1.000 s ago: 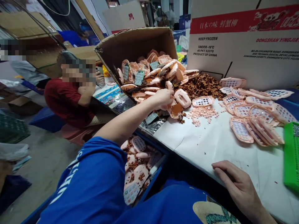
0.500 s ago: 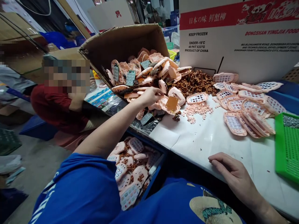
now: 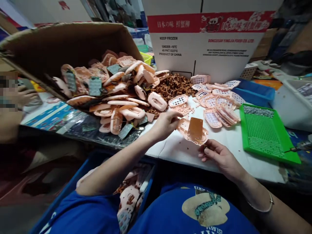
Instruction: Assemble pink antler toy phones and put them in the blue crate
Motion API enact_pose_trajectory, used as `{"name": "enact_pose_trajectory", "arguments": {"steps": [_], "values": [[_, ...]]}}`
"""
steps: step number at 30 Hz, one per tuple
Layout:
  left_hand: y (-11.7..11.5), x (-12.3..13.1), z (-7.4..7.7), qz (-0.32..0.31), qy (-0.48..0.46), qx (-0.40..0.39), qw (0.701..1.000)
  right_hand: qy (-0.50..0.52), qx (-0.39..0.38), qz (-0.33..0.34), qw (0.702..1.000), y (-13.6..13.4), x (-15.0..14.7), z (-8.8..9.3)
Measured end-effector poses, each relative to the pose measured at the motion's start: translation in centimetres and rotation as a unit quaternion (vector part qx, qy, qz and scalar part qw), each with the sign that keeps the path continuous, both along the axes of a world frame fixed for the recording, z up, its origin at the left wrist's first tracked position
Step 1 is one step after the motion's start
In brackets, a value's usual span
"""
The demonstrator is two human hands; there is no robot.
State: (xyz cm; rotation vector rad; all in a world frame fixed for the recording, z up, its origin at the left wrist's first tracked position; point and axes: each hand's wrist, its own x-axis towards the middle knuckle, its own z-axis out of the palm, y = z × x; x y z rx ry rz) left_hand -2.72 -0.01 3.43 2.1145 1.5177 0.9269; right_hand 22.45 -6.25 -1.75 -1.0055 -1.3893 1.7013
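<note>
Just above the front edge of the white table (image 3: 243,159), both hands are holding one pink shell (image 3: 183,126) with a brown board (image 3: 195,128) lying in it. The left hand (image 3: 165,125) is pinching the shell's left rim between thumb and fingertips. The right hand (image 3: 219,157) is nipping its lower rim, with the other fingers loosely curled.

The shell is looking light, thin and stiff, probably a little brittle at the rim. The board is seeming only loosely seated, so a level hold by the two rims is likely suiting it best.

Open room is lying on the bare strip of table under the hands. A heap of shells (image 3: 122,97) is spilling from the tipped cardboard box (image 3: 60,42) on the left, and a green tray (image 3: 265,136) is crowding the right. A blue bin (image 3: 90,162) is sitting below the table edge.
</note>
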Motion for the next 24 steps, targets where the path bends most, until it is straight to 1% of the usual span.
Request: {"name": "enact_pose_trajectory", "arguments": {"steps": [2,3,4,5,6,8,9,10,11,12,13,14,16,18,19,21,22,24], "values": [[-0.7,1.6,-1.6,-0.004,0.002,0.003,1.0,-0.07,0.04,-0.068,0.994,-0.4,2.2,-0.2],[-1.2,2.3,-2.5,-0.012,0.005,0.003,1.0,-0.119,0.081,-0.104,0.984,-0.6,3.4,-0.3],[-1.8,2.9,-3.3,-0.022,0.011,0.0,1.0,-0.172,0.139,-0.131,0.966,-0.8,4.5,-0.4],[-2.4,3.4,-4.0,-0.034,0.021,-0.007,0.999,-0.227,0.211,-0.147,0.939,-1.0,5.5,-0.6],[-2.9,3.9,-4.6,-0.048,0.036,-0.015,0.998,-0.28,0.291,-0.148,0.903,-1.2,6.5,-0.8],[-3.8,4.4,-5.1,-0.071,0.084,-0.028,0.993,-0.37,0.438,-0.113,0.811,-1.6,8.0,-1.2],[-4.1,4.5,-5.1,-0.079,0.11,-0.028,0.99,-0.404,0.49,-0.089,0.767,-1.8,8.5,-1.4],[-4.2,4.6,-4.8,-0.087,0.13,-0.02,0.987,-0.431,0.525,-0.067,0.731,-2.1,8.8,-1.6],[-4.2,4.5,-4.4,-0.1,0.142,-0.008,0.985,-0.452,0.544,-0.051,0.705,-2.4,9.1,-1.7],[-4.0,4.5,-3.8,-0.122,0.148,0.008,0.981,-0.464,0.55,-0.039,0.693,-2.7,9.3,-1.9],[-3.7,4.5,-3.2,-0.161,0.146,0.024,0.976,-0.469,0.548,-0.032,0.693,-3.0,9.3,-2.0],[-3.2,4.6,-2.7,-0.215,0.148,0.036,0.965,-0.468,0.541,-0.025,0.698,-3.3,9.4,-2.0],[-2.0,5.0,-1.8,-0.332,0.168,0.044,0.927,-0.457,0.529,-0.018,0.715,-3.7,9.5,-2.1],[-0.7,5.8,-1.3,-0.422,0.201,0.031,0.884,-0.45,0.52,-0.02,0.726,-4.0,9.6,-2.1],[-0.1,6.3,-1.3,-0.453,0.217,0.02,0.865,-0.448,0.515,-0.025,0.73,-4.1,9.6,-2.1],[0.9,7.2,-1.3,-0.486,0.24,-0.002,0.841,-0.449,0.5,-0.035,0.74,-4.1,9.7,-2.2],[1.3,7.5,-1.4,-0.494,0.246,-0.01,0.834,-0.447,0.492,-0.041,0.746,-4.1,9.7,-2.2],[1.8,8.0,-1.4,-0.501,0.246,-0.017,0.83,-0.437,0.479,-0.055,0.759,-4.0,9.6,-2.1]]}}
